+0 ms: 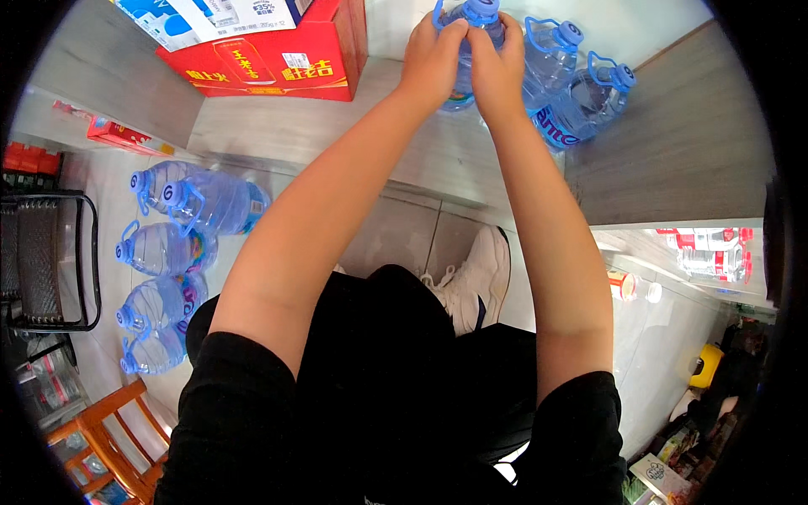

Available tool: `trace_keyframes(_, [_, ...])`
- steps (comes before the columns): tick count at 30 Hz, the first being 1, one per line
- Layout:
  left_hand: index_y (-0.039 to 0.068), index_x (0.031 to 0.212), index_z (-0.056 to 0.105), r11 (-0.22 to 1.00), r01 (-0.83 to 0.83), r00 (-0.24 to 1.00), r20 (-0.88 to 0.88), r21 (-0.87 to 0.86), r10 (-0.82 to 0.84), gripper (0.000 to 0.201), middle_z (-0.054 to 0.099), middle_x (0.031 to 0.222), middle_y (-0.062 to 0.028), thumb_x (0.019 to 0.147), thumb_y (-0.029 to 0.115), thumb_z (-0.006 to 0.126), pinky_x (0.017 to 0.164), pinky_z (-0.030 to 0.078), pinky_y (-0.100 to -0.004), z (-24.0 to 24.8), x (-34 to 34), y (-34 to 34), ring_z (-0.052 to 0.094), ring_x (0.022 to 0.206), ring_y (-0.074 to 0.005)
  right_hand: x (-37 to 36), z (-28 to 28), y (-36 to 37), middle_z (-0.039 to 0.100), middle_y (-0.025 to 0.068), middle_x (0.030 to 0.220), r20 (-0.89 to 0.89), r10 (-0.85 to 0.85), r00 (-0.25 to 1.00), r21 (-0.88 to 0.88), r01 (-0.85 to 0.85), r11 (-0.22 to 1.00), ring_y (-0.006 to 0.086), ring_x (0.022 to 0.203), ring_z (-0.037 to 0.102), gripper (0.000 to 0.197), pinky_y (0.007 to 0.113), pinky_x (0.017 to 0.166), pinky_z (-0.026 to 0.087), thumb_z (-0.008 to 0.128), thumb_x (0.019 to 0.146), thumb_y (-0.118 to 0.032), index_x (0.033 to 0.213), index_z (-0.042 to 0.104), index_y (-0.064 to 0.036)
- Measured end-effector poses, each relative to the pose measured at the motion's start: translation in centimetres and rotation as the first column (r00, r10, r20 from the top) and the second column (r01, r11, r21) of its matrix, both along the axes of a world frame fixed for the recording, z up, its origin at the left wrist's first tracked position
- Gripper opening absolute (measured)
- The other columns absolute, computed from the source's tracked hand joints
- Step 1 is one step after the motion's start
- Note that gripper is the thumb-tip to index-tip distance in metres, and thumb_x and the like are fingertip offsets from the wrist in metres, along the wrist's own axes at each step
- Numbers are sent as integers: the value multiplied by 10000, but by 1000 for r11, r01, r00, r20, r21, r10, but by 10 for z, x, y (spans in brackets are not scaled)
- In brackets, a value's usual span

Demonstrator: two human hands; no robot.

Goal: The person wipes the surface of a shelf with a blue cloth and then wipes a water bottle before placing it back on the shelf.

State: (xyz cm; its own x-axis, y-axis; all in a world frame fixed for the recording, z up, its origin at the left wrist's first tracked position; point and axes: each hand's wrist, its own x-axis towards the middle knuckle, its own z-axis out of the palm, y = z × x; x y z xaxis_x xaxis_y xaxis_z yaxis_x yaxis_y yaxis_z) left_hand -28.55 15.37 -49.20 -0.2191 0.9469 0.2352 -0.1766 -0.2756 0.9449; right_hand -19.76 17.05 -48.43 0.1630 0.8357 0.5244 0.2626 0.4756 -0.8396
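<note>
Both my arms reach forward to a large clear water bottle [463,87] with a blue cap, standing on the grey wooden shelf [337,139]. My left hand [432,61] is closed round its left side, and my right hand [497,67] grips the right side, thumbs close together on its upper part. The hands hide much of this bottle. Just right of my right hand stand two similar blue-handled bottles, one farther back [549,63] and one nearer [589,105], upright beside the shelf's right side panel.
A red carton [269,63] with a white-and-blue box [210,21] on top stands at the shelf's left. Several more large water bottles [160,249] are on the tiled floor to my left. A black chair [88,261] and a wooden chair [105,412] stand farther left.
</note>
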Motion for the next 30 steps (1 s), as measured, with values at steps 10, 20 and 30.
trace_keyframes(10, [11,1158,577,956,-192,866,-420,222,271,457,517,1147,-191,916,375,445,980,327,-386,-22,-13,-3,444,1131,-302,18,-14,1,567,165,1064,126,42,991,212,-68,975,297,1004,459,307,397,932,353,517,868,-226,1009,643,15])
trace_keyframes(20, [-9,1219,499,928,-122,992,51,351,111,508,574,1088,-104,941,414,458,906,423,-312,-37,5,3,548,1005,-181,14,-40,4,623,136,1023,-297,347,890,119,-326,938,233,942,590,384,336,846,457,457,932,-264,1115,578,51])
trace_keyframes(30, [-55,1176,530,912,-62,987,162,405,-5,521,591,1093,-109,933,403,481,898,428,-305,-43,6,9,544,1020,-179,8,-43,4,617,71,948,-389,287,875,157,-244,957,160,879,567,394,295,787,449,393,958,-307,986,613,19])
